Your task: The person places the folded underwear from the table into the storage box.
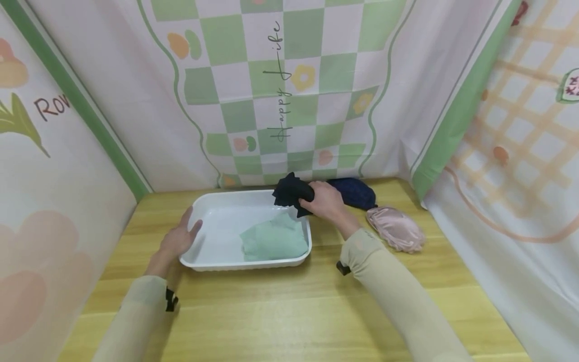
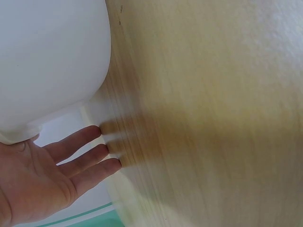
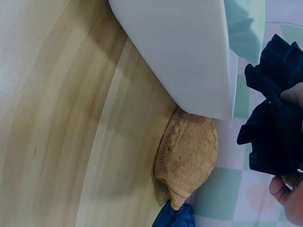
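My right hand [image 1: 324, 200] pinches a crumpled black cloth garment [image 1: 291, 191] with uneven edges, held up over the far right corner of a white tray [image 1: 217, 221]. The right wrist view shows a thumb and a fingertip on this black fabric. Inside the tray, at its right side, lies a folded mint-green cloth [image 1: 276, 239]. At the tray's left end rests my left hand [image 1: 178, 240], thumb over the rim. Three of its fingers extend straight below the rim in the left wrist view, their tips near the tabletop.
Right of the tray lie a dark blue lacy garment [image 1: 355, 193] and a pink satin one with ruffled edging [image 1: 397, 229]. A tan lace bundle [image 3: 189, 153] lies beside the tray's outer wall. Patterned curtains [image 1: 298, 100] enclose the wooden table [image 1: 253, 311] at the back and sides.
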`<state>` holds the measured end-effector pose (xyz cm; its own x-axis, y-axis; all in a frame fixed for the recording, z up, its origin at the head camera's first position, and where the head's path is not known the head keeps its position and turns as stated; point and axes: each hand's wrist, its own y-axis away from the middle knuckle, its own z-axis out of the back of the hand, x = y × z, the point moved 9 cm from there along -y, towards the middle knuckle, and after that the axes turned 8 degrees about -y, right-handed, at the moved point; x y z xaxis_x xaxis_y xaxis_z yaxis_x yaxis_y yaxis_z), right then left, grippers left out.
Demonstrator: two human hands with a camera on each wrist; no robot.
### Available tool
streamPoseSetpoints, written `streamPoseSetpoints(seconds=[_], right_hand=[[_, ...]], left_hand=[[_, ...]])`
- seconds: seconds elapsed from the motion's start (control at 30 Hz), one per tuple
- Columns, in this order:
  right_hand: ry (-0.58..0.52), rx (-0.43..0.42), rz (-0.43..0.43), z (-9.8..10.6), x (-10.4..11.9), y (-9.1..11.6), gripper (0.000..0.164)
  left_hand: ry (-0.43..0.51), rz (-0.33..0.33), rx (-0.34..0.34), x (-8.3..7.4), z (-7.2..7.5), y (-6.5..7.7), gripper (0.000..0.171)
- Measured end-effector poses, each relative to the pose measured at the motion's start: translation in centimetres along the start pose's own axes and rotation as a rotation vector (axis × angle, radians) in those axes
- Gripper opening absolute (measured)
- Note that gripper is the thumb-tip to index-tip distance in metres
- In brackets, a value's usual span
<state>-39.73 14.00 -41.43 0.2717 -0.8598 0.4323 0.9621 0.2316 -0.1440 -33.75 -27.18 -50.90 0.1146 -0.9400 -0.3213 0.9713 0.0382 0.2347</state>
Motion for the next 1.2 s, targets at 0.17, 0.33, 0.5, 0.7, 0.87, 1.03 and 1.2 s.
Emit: streamPoseSetpoints(seconds=[0.17, 0.33, 0.5, 0.7, 0.87, 1.03, 1.2], right_hand=[[0.04, 0.034, 0.029, -0.7, 0.9, -0.5, 0.055], [0.089, 0.061, 0.08, -1.6, 1.8, -1.0, 0.055], [0.153, 0.079, 0.163, -2.7, 2.8, -1.5, 0.051], [0.231, 0.091, 0.236, -3.8, 3.6, -1.9, 0.049], [0.251, 0.115, 0.263, -4.5, 4.1, -2.1, 0.053], [0.26, 0.119, 0.294, -5.2, 4.5, -2.3, 0.053], [0.235, 0.135, 0.297, -5.9, 4.7, -2.5, 0.052]], left_hand=[[0.0, 0.001, -0.001, -0.1, 0.0, 0.1, 0.084], [-0.01, -0.005, -0.015, -0.1, 0.0, 0.1, 0.082], [-0.005, 0.001, -0.012, 0.1, 0.0, 0.0, 0.082], [-0.005, 0.0, -0.011, 0.1, -0.1, -0.1, 0.082], [-0.003, -0.007, -0.016, 0.1, 0.1, -0.2, 0.082], [-0.007, -0.012, -0.023, 0.1, 0.2, -0.3, 0.081], [-0.006, -0.007, -0.028, 0.2, 0.1, -0.2, 0.081]])
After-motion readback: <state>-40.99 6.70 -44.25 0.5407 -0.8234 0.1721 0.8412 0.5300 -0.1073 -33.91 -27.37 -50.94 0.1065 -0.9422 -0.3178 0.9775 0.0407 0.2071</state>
